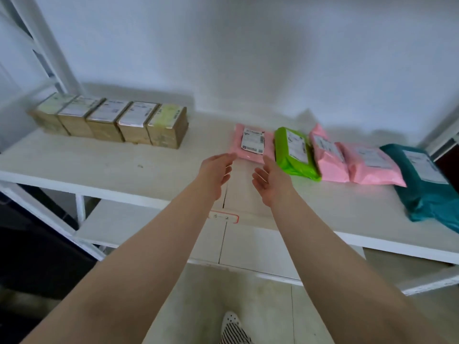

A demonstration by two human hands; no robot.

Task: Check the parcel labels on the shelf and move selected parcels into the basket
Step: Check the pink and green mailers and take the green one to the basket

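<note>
Both hands reached over the shelf (173,175) toward the nearest pink parcel (250,142).
Left hand (216,170) and right hand (270,180) had fingers spread, holding nothing, just short of it. Parcel lay flat, label up, beside a green parcel (295,155); five boxes (111,122) stood well left.

Wall (248,45): white and bare, far behind everything.
Floor (260,306): pale tiles, near the bottom of the view.
Shoe (232,327): white with dots and black stripes, near, on the floor.
Small tag (223,217): white with a red edge and handwriting on it, in the middle.
Dark area (29,256): black and shadowy, low on the left.
</note>
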